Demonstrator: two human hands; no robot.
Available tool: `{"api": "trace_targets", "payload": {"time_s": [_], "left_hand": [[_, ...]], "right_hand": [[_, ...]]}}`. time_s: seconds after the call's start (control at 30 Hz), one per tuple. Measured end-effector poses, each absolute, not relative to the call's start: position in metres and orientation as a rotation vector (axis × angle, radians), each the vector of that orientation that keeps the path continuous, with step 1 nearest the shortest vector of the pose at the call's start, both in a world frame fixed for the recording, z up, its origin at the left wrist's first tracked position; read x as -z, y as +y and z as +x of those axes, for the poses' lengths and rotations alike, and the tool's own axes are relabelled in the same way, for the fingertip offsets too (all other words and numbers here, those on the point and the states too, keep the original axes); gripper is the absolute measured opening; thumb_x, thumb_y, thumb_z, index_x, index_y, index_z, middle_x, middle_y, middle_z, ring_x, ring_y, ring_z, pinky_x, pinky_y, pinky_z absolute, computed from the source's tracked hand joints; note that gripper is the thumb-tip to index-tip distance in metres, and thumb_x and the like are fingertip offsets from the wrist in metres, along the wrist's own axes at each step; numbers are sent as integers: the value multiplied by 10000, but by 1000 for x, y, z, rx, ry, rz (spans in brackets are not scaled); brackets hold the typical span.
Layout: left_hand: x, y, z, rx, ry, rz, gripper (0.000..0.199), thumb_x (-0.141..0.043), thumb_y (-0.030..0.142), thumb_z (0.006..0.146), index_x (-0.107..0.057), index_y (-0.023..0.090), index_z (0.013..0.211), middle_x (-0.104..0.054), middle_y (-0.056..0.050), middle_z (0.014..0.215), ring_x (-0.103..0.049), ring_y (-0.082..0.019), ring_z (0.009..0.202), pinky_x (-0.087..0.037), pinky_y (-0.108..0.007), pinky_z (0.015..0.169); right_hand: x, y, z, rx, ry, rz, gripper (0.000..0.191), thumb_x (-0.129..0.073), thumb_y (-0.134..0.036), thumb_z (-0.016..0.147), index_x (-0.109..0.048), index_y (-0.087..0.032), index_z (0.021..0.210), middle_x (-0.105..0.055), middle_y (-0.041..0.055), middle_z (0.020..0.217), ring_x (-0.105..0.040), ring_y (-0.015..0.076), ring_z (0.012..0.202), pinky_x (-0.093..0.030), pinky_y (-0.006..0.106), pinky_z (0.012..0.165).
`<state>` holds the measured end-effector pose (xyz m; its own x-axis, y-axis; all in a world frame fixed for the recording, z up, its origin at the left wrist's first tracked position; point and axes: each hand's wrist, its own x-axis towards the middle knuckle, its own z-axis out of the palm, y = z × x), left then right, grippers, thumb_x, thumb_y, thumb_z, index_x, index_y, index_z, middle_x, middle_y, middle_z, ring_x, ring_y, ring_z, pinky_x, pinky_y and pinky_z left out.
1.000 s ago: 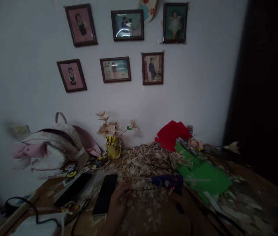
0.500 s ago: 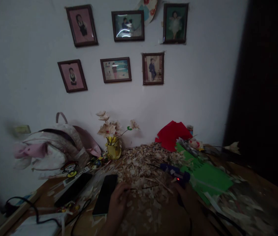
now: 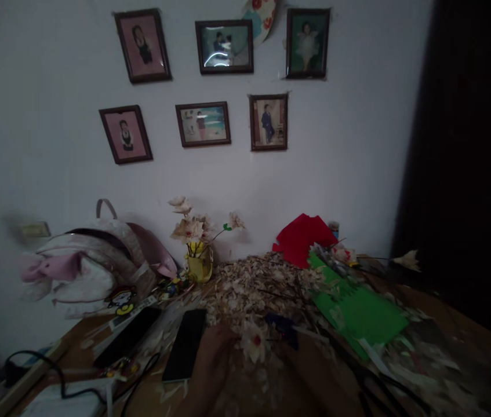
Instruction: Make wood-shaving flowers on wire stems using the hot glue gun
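In the dim head view, my left hand (image 3: 215, 350) is closed low in the middle, its fingers at the edge of a pale handmade flower (image 3: 254, 341) with a red centre. The flower faces me; its stem is hard to make out. My right hand (image 3: 299, 353) is wrapped round a dark blue glue gun (image 3: 283, 329), close to the flower's right side. A pale glue stick (image 3: 312, 335) seems to stick out of the gun's back. Beneath and behind both hands spreads a heap of pale petal-like scraps (image 3: 249, 284).
A yellow vase (image 3: 199, 266) with pale flowers stands by the wall. Green sheets (image 3: 360, 315) and red material (image 3: 304, 237) lie right. Leftward are two dark phones (image 3: 186, 341) (image 3: 127, 336), a backpack (image 3: 93, 260) and black cables (image 3: 62, 376). Framed photos (image 3: 225, 46) hang above.
The glue gun and my right hand have moved left, nearer my left hand. The flower with the red centre now shows between the hands, where a dark thin stem lay across before.
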<state>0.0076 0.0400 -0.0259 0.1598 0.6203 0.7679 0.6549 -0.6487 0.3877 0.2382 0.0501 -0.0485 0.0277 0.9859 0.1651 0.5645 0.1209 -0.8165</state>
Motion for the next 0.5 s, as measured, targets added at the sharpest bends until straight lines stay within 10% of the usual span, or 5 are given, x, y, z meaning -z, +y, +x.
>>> {"api": "trace_targets", "payload": {"time_s": [0.5], "left_hand": [[25,35,9,1429,-1270,-2354,201,-455,188,819,-652,225,798,-687,-59,761,-627,-186,739,-488,-285,659]], "right_hand": [[46,58,246,-632,-1435,-1364,565,-456,-190,589,-421,-118,1148,-571,167,1108,-536,276,1048,-390,406,929]]}}
